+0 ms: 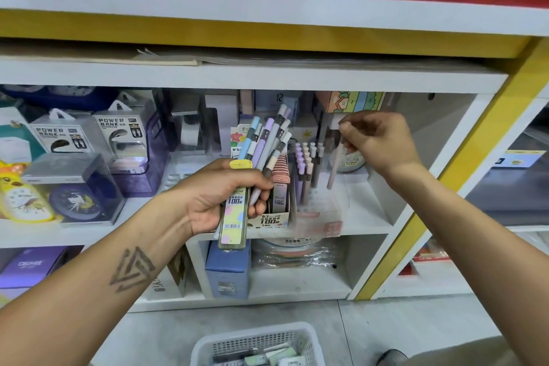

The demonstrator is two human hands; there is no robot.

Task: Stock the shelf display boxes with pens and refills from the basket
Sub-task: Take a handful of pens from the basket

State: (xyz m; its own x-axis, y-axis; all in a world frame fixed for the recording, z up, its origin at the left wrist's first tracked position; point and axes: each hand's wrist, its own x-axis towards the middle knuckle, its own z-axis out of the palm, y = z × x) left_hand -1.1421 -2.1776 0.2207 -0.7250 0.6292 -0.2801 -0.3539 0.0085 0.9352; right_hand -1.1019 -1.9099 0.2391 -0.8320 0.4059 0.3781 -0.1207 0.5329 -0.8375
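A white shelf (365, 217) with yellow trim fills the view, its middle level crowded with power bank boxes (118, 135) on the left and a display box (319, 211) of upright pens near the centre. On the floor below stands a white basket (255, 342) holding a few small packs.

Both forearms reach up and forward from the lower corners. The left hand (219, 196) is raised before the shelf edge, palm turned inward, fingers curled tight round a bundle of pens (267, 142) that fans upward, together with a flat yellow-capped refill pack (233, 217) hanging below the fist. The right hand (377, 140) is higher and further right, wrist bent, thumb and fingertips pinching the top of a single pale pen (335, 163), which hangs nearly upright just above the display box's right side.
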